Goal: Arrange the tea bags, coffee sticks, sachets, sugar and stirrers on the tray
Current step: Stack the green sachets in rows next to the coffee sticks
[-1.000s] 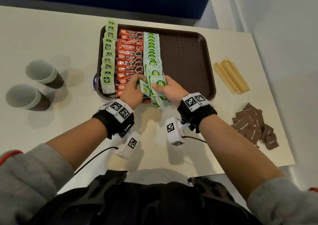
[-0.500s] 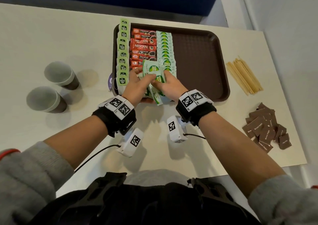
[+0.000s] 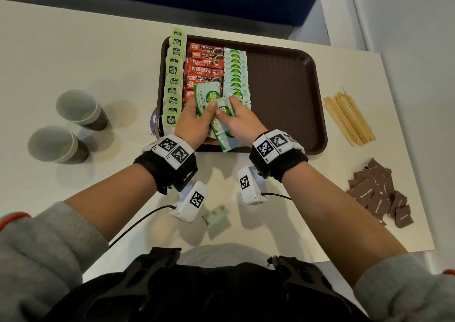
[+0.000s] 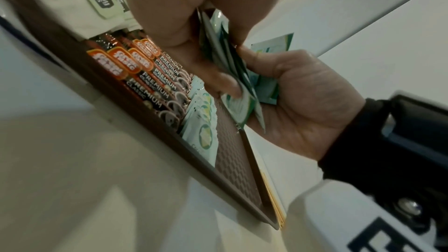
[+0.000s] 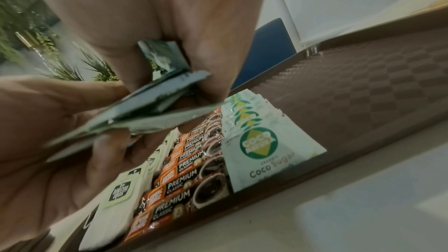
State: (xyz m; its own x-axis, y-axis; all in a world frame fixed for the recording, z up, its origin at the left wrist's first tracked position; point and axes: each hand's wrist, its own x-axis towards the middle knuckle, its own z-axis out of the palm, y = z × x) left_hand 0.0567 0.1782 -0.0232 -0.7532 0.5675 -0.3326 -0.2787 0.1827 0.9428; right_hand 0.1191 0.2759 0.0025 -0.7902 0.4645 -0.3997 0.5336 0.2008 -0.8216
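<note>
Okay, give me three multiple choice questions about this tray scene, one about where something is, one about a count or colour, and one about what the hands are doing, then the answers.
1. Where do the wooden stirrers lie?
A. on the table right of the tray
B. inside the tray
C. in a paper cup

2. How many paper cups stand left of the tray?
A. one
B. two
C. four

3. What are the left hand and right hand doing?
A. resting flat on the table
B. both holding green sugar sachets above the tray's near edge
C. lifting the tray

Answers: 1 A, the stirrers lie bundled on the bare table beyond the tray's right rim. 2 B, two cups show in the head view. 3 B, fingers of both hands curl round the fanned sachets.
</note>
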